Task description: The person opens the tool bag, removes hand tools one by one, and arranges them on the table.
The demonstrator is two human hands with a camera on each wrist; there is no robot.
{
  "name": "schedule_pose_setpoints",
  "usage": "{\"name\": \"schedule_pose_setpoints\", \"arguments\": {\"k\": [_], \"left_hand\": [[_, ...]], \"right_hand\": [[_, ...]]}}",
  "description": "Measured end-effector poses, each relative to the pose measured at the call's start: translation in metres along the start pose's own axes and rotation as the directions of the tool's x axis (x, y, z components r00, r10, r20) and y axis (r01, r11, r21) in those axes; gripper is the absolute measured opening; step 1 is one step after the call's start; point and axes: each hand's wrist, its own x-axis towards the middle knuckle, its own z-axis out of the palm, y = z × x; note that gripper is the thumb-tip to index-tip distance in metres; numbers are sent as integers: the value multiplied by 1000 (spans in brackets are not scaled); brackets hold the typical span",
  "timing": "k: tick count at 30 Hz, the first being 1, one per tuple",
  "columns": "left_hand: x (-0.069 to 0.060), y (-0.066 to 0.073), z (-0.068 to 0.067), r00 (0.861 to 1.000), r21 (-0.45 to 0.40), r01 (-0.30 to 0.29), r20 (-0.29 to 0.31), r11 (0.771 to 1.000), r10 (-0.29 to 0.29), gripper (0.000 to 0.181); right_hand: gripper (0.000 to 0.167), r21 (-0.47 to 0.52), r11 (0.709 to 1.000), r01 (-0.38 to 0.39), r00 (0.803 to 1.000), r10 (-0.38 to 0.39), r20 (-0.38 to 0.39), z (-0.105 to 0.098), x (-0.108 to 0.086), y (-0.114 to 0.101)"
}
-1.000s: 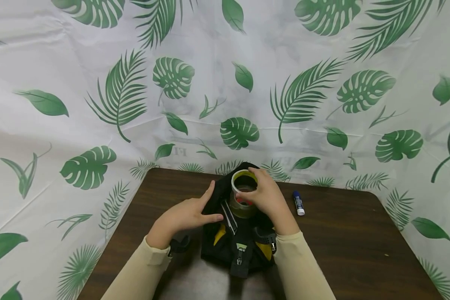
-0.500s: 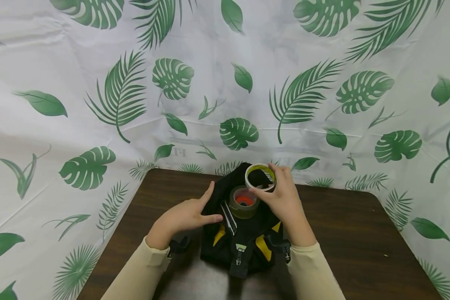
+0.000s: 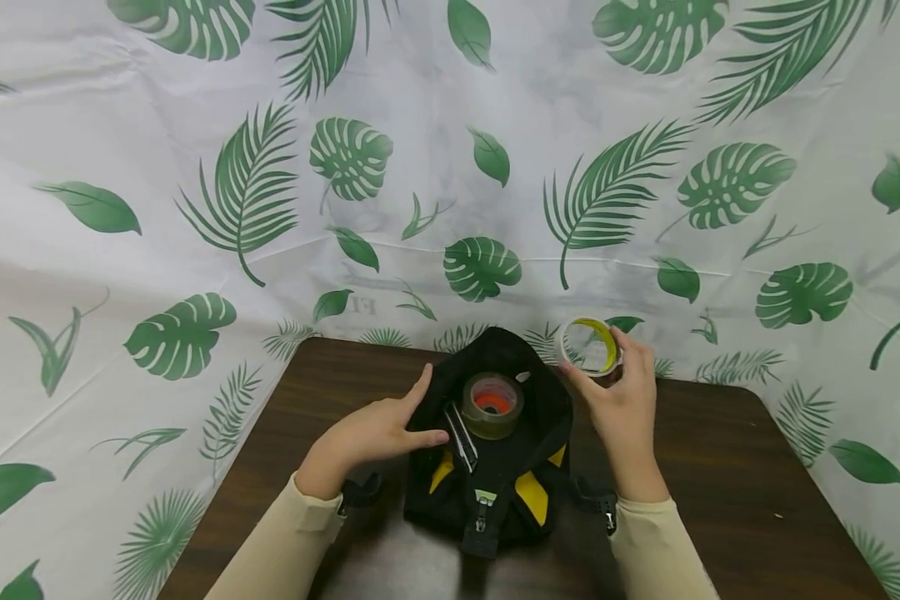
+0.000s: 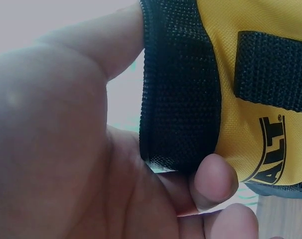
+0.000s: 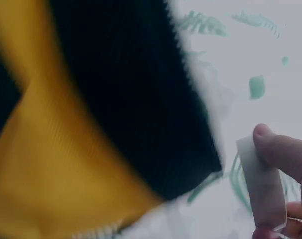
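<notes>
A black and yellow bag (image 3: 450, 500) stands open on the table. My left hand (image 3: 367, 437) grips its left rim; in the left wrist view the bag's black edge (image 4: 181, 89) lies between the thumb and curled fingers of that hand (image 4: 91, 129). To the right of the bag and above the table, my right hand (image 3: 626, 412) pinches a white ring-shaped roll (image 3: 610, 346) with a yellow inside. The right wrist view shows the roll (image 5: 263, 184) edge-on, apart from the bag (image 5: 131, 99). Inside the bag are a brownish tape roll (image 3: 487, 429) and a slim silver-and-black item (image 3: 461, 437).
The dark wooden table (image 3: 720, 475) extends on both sides of the bag. Behind it hangs a white sheet (image 3: 420, 83) with green leaf prints. A small light object (image 3: 522, 377) shows inside the bag, near its back.
My right hand has lifted the white roll from over the tape roll and carried it right, out past the bag's rim. The blue-and-white stick is out of sight. My left hand has stayed put.
</notes>
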Motion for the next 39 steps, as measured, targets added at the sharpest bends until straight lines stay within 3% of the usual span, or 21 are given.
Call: {"name": "schedule_pose_setpoints", "arguments": {"k": [4, 10, 18, 23, 27, 33, 39], "left_hand": [[3, 1, -1, 1000, 7, 6, -1, 1000, -6, 113], [3, -2, -1, 1000, 5, 19, 4, 1000, -19, 114], [2, -2, -1, 1000, -1, 20, 6, 1000, -20, 113], [6, -1, 0, 1000, 7, 21, 11, 1000, -21, 113], [6, -1, 2, 1000, 1, 20, 15, 1000, -20, 113], [1, -1, 1, 999, -16, 38, 18, 999, -38, 113], [2, 0, 1, 999, -15, 36, 6, 999, -36, 113]], "right_hand": [[90, -34, 999, 13, 997, -16, -72, -13, 0, 28], [89, -82, 996, -23, 996, 16, -88, -27, -4, 77], [85, -34, 981, -189, 979, 185, -88, -28, -20, 156], [84, 71, 948, -311, 947, 315, -61, -22, -31, 194], [84, 103, 922, -373, 925, 378, -39, -19, -38, 208], [89, 49, 927, -371, 928, 371, 15, -16, -40, 214], [95, -54, 920, -389, 916, 393, 87, -16, -35, 217]]}}
